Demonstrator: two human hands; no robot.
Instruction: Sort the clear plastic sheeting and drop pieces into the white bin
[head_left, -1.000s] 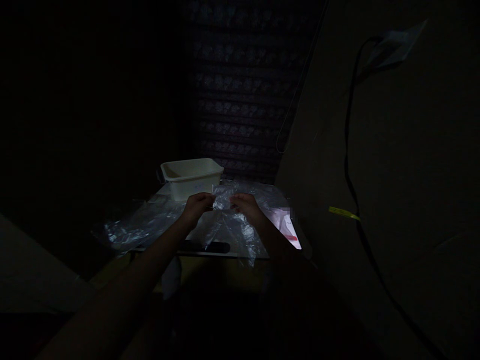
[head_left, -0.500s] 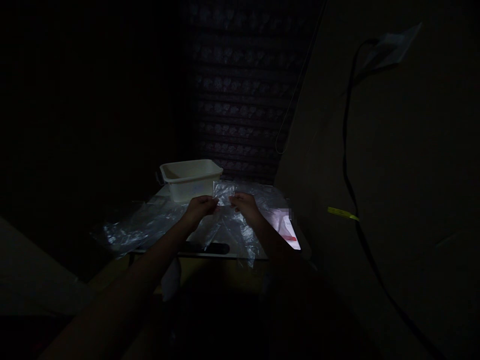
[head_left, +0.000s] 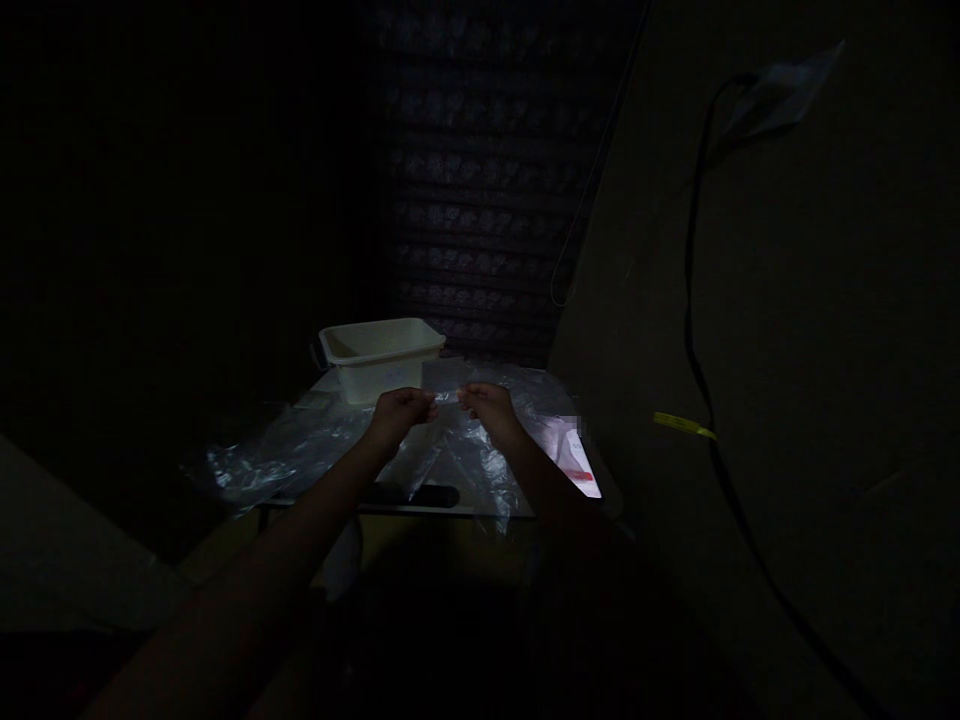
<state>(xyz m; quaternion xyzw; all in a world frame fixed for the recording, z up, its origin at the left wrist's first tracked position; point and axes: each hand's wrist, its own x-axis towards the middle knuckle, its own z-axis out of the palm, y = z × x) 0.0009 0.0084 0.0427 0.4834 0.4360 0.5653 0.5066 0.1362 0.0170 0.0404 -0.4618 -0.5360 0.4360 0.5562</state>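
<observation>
Both hands are raised over the table, pinching a small clear plastic bag (head_left: 445, 378) between them. My left hand (head_left: 401, 415) grips its left side and my right hand (head_left: 491, 408) its right side, with the fingertips a short gap apart. The bag stands up above the fingers. More clear plastic film (head_left: 491, 465) lies crumpled beneath my right hand, and another loose sheet (head_left: 262, 460) spreads over the table's left part. Dim light hides the finer detail of the fingers.
A cream plastic tub (head_left: 386, 375) stands at the back left of the table (head_left: 480, 512). A lit phone screen (head_left: 579, 465) lies at the right. Near the front edge is a dark, long object (head_left: 439, 496). A black cable (head_left: 690, 320) with a yellow tag (head_left: 679, 424) hangs on the right wall.
The small bag looks flatter and less crinkled between the fingers, with fewer bright glints. Both hands have barely moved.
</observation>
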